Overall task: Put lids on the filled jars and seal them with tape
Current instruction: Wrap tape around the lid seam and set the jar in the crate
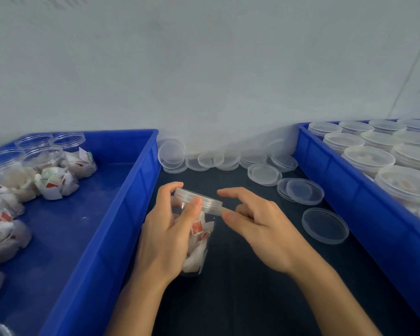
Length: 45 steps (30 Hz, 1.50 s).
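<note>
Clear thin plastic makes up the jar in hand, so it looks light, a little flexible and slick — best held round the body, as the left hand does now, fingers and thumb curled about it, thumb reaching up to the lid. That lid sits tilted on the mouth, not clearly seated. The jar is stuffed with white paper-wrapped packets bearing red labels, soft and unlikely to shift. The right hand hovers just beside the lid's rim, fingers loosely spread, and seems to pinch a thin pale strip — possibly tape, though I cannot tell. Loose lids lie scattered on the dark mat. On the left, a blue bin holds open filled jars and packets; the right bin holds lidded jars.
</note>
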Motion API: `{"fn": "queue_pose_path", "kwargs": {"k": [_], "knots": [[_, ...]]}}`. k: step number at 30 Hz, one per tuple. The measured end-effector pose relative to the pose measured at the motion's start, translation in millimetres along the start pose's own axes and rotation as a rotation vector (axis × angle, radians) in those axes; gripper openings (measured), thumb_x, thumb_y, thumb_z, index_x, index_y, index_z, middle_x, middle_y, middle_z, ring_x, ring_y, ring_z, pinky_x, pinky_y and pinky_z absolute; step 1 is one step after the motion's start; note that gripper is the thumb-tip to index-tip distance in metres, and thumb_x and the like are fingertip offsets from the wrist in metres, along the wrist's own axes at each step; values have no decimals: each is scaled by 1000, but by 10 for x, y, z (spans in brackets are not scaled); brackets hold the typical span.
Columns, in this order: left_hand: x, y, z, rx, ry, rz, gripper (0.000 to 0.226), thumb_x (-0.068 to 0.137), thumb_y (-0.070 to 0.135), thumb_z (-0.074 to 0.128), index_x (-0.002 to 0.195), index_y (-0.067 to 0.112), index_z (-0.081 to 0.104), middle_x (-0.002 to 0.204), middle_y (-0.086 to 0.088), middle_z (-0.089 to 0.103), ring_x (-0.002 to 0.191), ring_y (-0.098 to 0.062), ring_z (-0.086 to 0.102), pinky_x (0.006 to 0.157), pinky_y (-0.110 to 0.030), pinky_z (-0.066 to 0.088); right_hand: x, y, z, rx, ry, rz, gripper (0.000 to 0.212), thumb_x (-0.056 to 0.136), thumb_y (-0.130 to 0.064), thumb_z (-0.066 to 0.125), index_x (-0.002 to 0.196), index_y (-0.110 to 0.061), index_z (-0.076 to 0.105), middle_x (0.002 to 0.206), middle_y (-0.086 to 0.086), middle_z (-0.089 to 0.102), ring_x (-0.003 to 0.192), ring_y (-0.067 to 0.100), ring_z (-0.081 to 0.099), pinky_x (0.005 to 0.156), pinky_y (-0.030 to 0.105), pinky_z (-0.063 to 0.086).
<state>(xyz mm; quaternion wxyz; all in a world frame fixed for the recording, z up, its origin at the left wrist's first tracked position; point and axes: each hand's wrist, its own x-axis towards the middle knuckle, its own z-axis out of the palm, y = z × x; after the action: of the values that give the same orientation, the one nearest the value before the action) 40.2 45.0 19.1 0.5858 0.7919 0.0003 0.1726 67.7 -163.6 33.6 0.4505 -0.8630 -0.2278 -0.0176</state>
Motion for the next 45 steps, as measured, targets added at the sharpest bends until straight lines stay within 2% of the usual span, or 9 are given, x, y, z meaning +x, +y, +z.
{"fn": "queue_pose_path", "kwargs": {"k": [3, 8, 14, 19, 24, 29, 36, 41, 45], "knots": [[-2, -8, 19, -51, -16, -6, 60, 81, 77, 57, 132, 45, 56, 108, 16, 73, 98, -6, 74, 77, -23, 55, 8, 10, -14, -26, -3, 11, 26, 104, -45, 56, 130, -49, 59, 66, -8, 56, 61, 7, 53, 63, 27, 38], [13, -24, 18, -120, -50, -22, 47, 87, 65, 62, 128, 41, 61, 107, 11, 74, 99, -9, 74, 83, -32, 57, 14, 1, -31, -4, -9, 22, 23, 103, -45, 58, 126, -48, 62, 65, -10, 56, 62, 5, 53, 64, 28, 39], [17, -1, -26, -110, -85, -7, 59, 78, 75, 60, 127, 42, 62, 107, 14, 74, 100, -5, 73, 77, -16, 56, -7, -2, -30, 46, -18, 31, 12, 102, -47, 60, 114, -46, 63, 66, -3, 55, 57, 6, 46, 62, 35, 40], [-8, 38, 17, 147, -65, 19, 82, 74, 84, 57, 148, 52, 43, 114, 23, 70, 107, 3, 68, 89, -27, 54, -12, -19, 14, -2, 14, 29, 13, 101, -52, 57, 112, -47, 62, 68, -4, 58, 58, 7, 49, 60, 32, 41], [-78, 134, 79, 523, 109, 95, 92, 76, 98, 35, 151, 46, 38, 129, 25, 62, 118, -5, 62, 86, -31, 46, -17, -38, 42, -48, 36, 52, 20, 102, -57, 52, 116, -46, 62, 71, -12, 62, 63, 7, 56, 59, 25, 40], [-87, 116, 192, 555, 38, 87, 96, 81, 98, 31, 159, 44, 22, 152, 16, 53, 130, -15, 58, 88, -33, 39, -16, -21, 28, -23, 12, 80, 21, 104, -49, 45, 115, -46, 63, 70, -15, 61, 66, 7, 55, 62, 28, 38], [-29, 41, 86, 290, 31, -23, 91, 76, 95, 42, 154, 49, 33, 135, 23, 60, 121, -7, 64, 101, -44, 56, 10, -16, 38, -96, 2, 49, 25, 108, -45, 43, 130, -49, 54, 71, -13, 58, 67, 8, 55, 63, 27, 37], [-31, 10, 110, -2, 1, -62, 85, 74, 86, 59, 148, 45, 47, 114, 26, 72, 99, -1, 75, 91, -41, 61, 11, -5, 20, -113, -6, 54, 26, 107, -54, 41, 131, -52, 51, 75, -13, 61, 71, 7, 58, 65, 27, 38], [-17, 19, 137, -156, -74, -99, 73, 72, 80, 65, 136, 47, 54, 115, 20, 75, 102, -6, 76, 82, -32, 64, 5, 6, 3, -129, -12, 64, 23, 106, -57, 39, 126, -53, 51, 77, -18, 62, 74, 7, 59, 66, 27, 39]]}}
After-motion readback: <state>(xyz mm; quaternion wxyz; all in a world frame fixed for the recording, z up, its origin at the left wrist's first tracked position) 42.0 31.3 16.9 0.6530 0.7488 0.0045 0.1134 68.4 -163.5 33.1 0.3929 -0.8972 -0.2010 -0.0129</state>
